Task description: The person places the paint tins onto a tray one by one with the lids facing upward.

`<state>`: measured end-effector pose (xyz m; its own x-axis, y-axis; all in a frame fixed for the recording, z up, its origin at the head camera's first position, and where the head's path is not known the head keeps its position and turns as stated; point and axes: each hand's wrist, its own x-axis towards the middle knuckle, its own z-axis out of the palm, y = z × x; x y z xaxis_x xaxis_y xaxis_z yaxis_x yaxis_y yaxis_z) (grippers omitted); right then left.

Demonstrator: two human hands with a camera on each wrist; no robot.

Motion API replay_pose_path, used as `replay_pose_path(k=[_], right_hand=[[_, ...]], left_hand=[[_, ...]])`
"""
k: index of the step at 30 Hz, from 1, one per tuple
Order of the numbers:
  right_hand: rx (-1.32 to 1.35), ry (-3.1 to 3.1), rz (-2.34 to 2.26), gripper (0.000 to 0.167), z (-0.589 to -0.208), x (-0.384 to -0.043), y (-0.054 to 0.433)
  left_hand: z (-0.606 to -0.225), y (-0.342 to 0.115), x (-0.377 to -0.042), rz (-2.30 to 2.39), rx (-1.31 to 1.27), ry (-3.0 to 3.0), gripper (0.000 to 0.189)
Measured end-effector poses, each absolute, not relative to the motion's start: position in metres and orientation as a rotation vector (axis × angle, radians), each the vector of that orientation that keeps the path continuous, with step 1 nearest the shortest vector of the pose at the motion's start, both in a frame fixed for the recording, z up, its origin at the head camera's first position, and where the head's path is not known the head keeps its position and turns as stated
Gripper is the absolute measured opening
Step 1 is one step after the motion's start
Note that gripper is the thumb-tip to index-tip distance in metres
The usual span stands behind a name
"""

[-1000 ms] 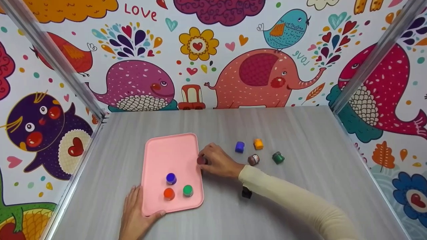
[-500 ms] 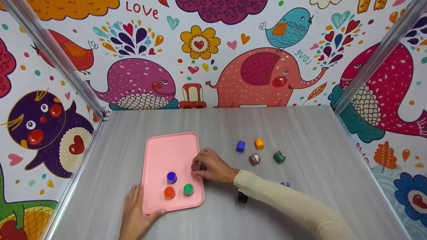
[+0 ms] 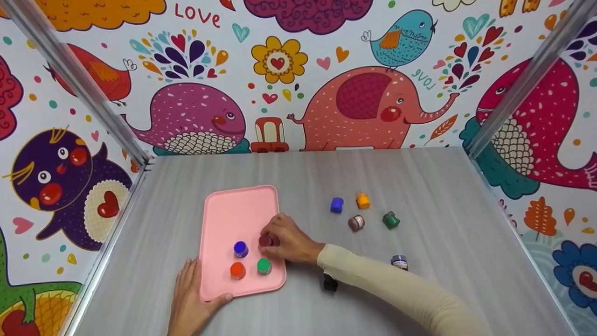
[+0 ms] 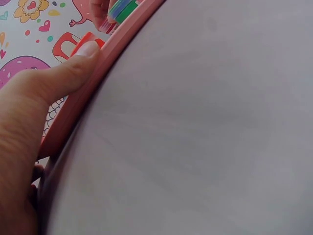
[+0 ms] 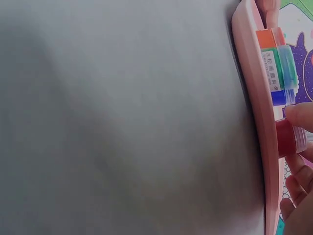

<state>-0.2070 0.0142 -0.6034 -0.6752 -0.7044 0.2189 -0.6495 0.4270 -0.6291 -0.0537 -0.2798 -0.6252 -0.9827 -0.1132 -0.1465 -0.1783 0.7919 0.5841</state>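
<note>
Metal posts (image 3: 79, 79) flank a white wall (image 3: 315, 77) printed with cartoon animals (image 3: 357, 112).

The pink tray (image 3: 238, 207) allows passage farther back; blue jar (image 3: 240, 248), orange jar (image 3: 237, 270) and green jar (image 3: 264, 266) obstruct nearer.

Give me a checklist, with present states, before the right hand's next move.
Right hand grips the dark red round plastic jar: ok.
Pink rectangular tray has the left hand against its corner: ok.
Blue round jar, orange round jar, green round jar standing: ok.
Dark red jar resting on tray: cannot tell; rim hides its base.
Dark green round jar beyond the tray upright: not ok, lies sideways.
</note>
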Motion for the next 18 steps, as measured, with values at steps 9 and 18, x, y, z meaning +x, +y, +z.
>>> replay_pose_path(k=[9, 18], right_hand=[[-1.203, 2.605, -1.111, 0.032, -0.6066, -0.2049, 0.0066], [-1.268, 2.635, -1.119, 0.033, -0.6092, -0.2044, 0.0075]], left_hand=[[-0.6233, -0.2782, -0.0557, 0.934, -0.269, 2.840, 0.148], [-0.6262, -0.2802, -0.0540, 0.949, -0.222, 2.887, 0.147]])
